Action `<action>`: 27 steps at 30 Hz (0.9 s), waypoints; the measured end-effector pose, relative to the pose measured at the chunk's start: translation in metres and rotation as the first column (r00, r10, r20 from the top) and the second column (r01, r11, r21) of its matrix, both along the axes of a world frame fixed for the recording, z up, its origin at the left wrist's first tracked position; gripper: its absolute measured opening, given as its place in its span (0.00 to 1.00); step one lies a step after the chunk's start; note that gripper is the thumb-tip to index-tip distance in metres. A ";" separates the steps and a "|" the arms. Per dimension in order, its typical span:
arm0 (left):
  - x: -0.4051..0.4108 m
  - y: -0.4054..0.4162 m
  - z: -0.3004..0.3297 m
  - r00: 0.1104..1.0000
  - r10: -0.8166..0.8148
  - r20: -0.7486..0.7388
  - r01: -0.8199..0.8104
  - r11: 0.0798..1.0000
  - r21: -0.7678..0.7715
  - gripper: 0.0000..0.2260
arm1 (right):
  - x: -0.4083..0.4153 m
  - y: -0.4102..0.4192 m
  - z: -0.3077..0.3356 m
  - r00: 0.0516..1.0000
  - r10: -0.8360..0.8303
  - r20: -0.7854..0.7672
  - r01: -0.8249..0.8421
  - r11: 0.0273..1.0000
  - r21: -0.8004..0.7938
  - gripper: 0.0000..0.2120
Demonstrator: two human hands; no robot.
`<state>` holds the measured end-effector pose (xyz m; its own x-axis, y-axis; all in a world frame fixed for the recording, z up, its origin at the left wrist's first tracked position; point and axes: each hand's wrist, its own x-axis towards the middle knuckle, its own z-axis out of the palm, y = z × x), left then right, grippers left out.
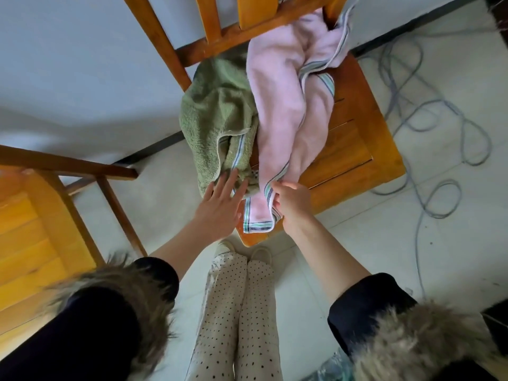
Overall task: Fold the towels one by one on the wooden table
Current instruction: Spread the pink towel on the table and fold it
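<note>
**Two towels dumped on a wooden chair**

So the wooden chair (357, 149) has slats in its seat. A crumpled green towel (214, 119) hangs over the left edge, and a pink towel (277, 105) runs from the backrest down past the front edge. The chair stands on pale floor tiles (371, 243).

Fluffy terry towels (277, 111) — glossy varnished wooden chair (354, 149).
</note>
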<state>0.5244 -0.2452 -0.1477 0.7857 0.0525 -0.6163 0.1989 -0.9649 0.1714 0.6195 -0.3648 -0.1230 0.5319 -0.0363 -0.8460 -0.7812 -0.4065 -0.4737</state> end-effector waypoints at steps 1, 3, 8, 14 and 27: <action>0.002 0.002 0.001 1.000 -0.013 -0.014 0.013 1.000 -0.011 0.28 | 0.001 0.000 0.002 0.999 -0.040 0.000 0.040 0.999 0.006 0.03; 0.007 0.007 0.007 0.998 -0.024 -0.054 0.022 0.999 -0.042 0.28 | 0.004 -0.004 0.010 0.998 -0.068 0.017 0.068 0.998 0.009 0.00; 0.029 0.011 0.043 0.996 0.032 -0.082 -0.045 0.984 -0.170 0.24 | 0.029 -0.023 0.054 0.984 -0.090 0.152 0.094 0.995 -0.015 0.04; 0.058 0.004 0.129 0.966 0.254 0.053 -0.217 0.903 -0.371 0.17 | 0.074 -0.034 0.151 0.888 0.051 0.456 -0.027 0.998 -0.058 0.08; 0.132 -0.008 0.409 0.787 0.321 0.527 0.022 0.839 -0.543 0.15 | 0.102 -0.064 0.424 0.311 0.472 0.825 -0.311 0.871 -0.382 0.07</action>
